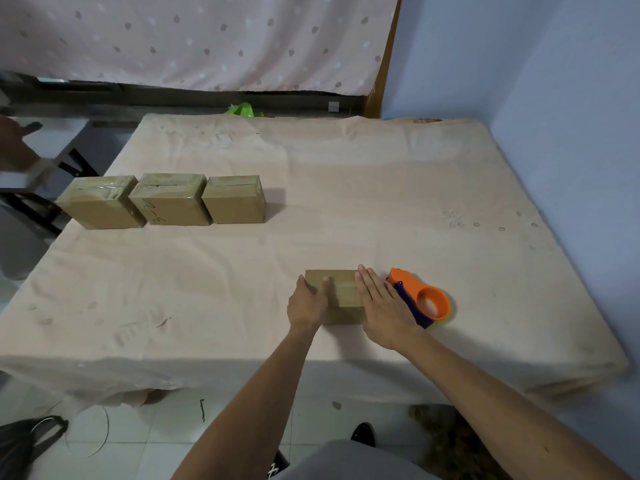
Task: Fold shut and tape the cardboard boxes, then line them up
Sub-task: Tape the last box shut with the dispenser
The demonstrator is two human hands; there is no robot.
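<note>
A small cardboard box sits near the front edge of the table, its top flaps folded flat. My left hand lies against the box's left side with the thumb on top. My right hand rests flat along the right side, fingers straight. An orange and blue tape dispenser lies on the cloth just right of my right hand. Three taped cardboard boxes stand side by side at the left: the left box, the middle box with handwriting, and the right box.
The table is covered with a peach cloth. A blue wall stands close on the right, a dotted curtain behind. Another person's hand shows at the far left edge. A green item peeks over the back edge.
</note>
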